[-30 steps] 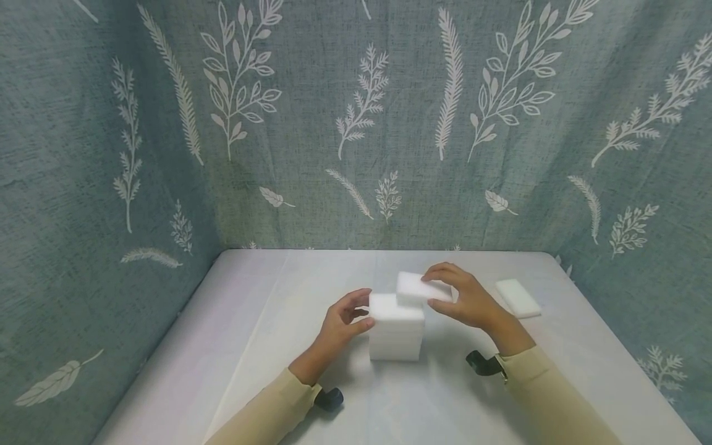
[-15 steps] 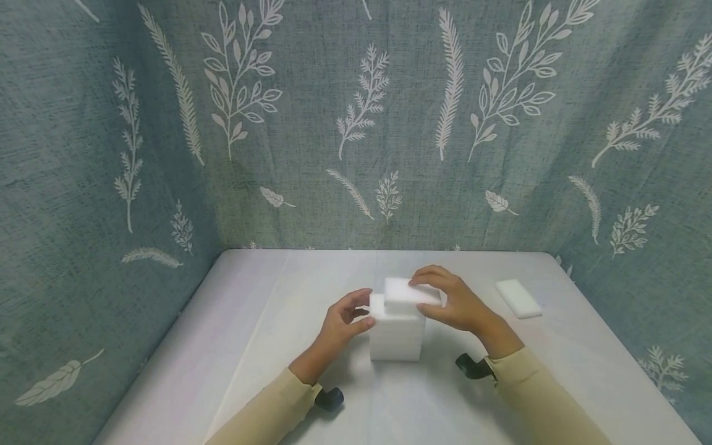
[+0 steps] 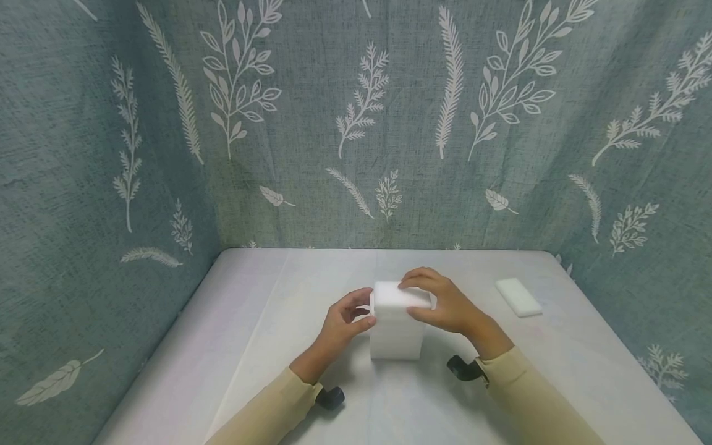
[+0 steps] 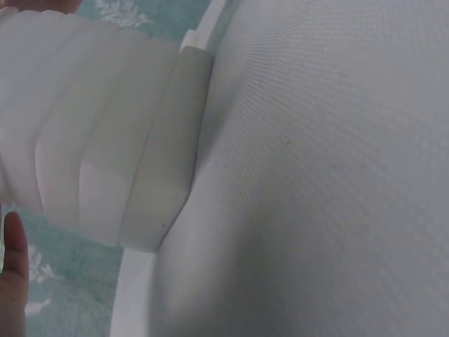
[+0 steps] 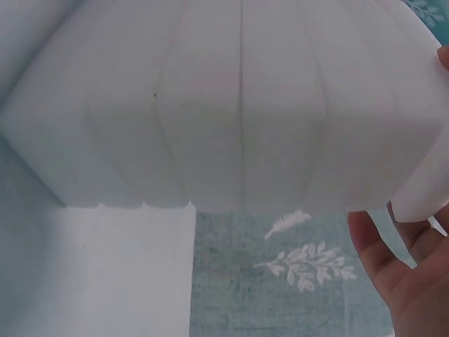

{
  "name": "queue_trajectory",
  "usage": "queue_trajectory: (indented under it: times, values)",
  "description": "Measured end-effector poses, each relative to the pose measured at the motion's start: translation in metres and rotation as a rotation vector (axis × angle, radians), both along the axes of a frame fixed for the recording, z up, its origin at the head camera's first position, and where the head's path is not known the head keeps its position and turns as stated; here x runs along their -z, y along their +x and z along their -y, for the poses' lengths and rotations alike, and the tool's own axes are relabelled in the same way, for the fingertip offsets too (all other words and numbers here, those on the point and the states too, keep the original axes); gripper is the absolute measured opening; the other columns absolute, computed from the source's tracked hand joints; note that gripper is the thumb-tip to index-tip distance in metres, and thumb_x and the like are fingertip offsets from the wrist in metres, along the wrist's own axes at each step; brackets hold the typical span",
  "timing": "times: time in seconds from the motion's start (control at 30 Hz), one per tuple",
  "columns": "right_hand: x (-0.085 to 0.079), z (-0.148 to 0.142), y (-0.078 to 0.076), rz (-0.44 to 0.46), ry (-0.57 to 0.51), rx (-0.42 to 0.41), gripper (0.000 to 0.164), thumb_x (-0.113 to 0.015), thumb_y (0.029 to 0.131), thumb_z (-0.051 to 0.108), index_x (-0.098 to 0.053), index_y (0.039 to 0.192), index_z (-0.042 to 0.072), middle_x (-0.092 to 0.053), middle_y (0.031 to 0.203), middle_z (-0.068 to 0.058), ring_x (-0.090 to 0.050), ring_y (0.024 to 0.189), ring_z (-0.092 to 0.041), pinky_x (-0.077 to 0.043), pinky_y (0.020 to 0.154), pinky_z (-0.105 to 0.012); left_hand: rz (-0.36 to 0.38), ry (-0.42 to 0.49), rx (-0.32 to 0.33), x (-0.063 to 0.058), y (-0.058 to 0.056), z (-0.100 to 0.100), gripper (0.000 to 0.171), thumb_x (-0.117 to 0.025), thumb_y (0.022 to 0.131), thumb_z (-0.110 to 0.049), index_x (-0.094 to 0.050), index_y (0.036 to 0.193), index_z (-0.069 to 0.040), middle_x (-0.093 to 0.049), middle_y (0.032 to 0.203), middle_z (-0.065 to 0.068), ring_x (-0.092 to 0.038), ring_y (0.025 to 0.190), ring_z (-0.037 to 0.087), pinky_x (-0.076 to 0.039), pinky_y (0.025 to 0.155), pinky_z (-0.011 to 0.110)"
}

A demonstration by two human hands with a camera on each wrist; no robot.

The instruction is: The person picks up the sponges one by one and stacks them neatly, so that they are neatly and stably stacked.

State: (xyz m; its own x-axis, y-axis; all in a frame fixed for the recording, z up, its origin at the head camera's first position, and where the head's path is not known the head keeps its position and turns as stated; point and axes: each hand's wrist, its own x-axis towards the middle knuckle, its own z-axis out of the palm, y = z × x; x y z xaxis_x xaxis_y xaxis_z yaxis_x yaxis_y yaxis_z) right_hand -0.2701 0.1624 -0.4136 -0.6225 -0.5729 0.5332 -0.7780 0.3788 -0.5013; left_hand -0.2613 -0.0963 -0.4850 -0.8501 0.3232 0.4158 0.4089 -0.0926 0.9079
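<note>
A stack of white foam sponges (image 3: 395, 338) stands on the table; in the left wrist view the layered sponges (image 4: 105, 126) lie tightly together. My left hand (image 3: 343, 318) holds the upper left end, thumb at the front and fingers at the back. From the right, my right hand (image 3: 442, 301) pinches the topmost sponge (image 3: 392, 294) between thumb and fingers. That sponge nearly lines up with the stack but sticks out slightly to the right. In the right wrist view, the held sponge (image 5: 424, 182) is tilted against the others.
One loose white sponge (image 3: 518, 297) lies flat at the right of the white table (image 3: 261, 358). A green-blue leaf-patterned curtain (image 3: 300, 123) encloses the back and sides. Dark wrist-mounted devices (image 3: 330, 398) hang under both cuffs.
My right hand has moved left and slightly down, carrying its sponge from the stack's right side to nearly over it. My left hand has stayed in place.
</note>
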Motion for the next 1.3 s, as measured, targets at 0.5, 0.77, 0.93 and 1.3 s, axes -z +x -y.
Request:
queue_trajectory:
  times: [0.5,0.77,0.93,1.3]
  values:
    - [0.005,0.004,-0.002,0.002,0.000,-0.040,0.034,-0.074,0.085,0.017,-0.067,0.118,0.017,-0.057,0.123,0.002,-0.051,0.115,-0.020,-0.050,0.088,-0.043,0.018,-0.008,0.002,-0.002,-0.001,-0.001,0.053,-0.071,0.086,0.001,-0.052,0.135,0.000,-0.057,0.130,0.012,-0.053,0.116,0.024,-0.037,0.100,0.060]
    - [0.008,0.004,-0.002,0.010,-0.014,-0.049,0.035,-0.075,0.084,0.016,-0.067,0.118,0.015,-0.058,0.123,-0.001,-0.052,0.114,-0.022,-0.050,0.087,-0.043,-0.015,0.013,0.010,-0.001,0.000,-0.002,0.052,-0.074,0.086,-0.010,-0.054,0.134,-0.005,-0.058,0.129,0.010,-0.054,0.116,0.026,-0.037,0.099,0.062]
    - [0.006,0.004,-0.001,0.012,-0.005,-0.044,0.035,-0.075,0.084,0.016,-0.067,0.118,0.015,-0.057,0.124,0.000,-0.051,0.115,-0.021,-0.050,0.089,-0.043,-0.014,0.013,0.010,-0.001,-0.001,-0.002,0.052,-0.074,0.086,-0.010,-0.054,0.134,-0.006,-0.058,0.129,0.009,-0.054,0.116,0.025,-0.037,0.099,0.062]
    - [0.005,0.001,0.002,0.038,0.029,-0.020,0.047,-0.075,0.086,0.025,-0.061,0.130,0.016,-0.054,0.132,-0.002,-0.050,0.120,-0.024,-0.050,0.087,-0.046,0.016,0.004,0.025,-0.031,0.017,-0.002,0.054,-0.071,0.086,-0.001,-0.049,0.136,0.004,-0.056,0.129,0.018,-0.053,0.115,0.028,-0.035,0.100,0.064]
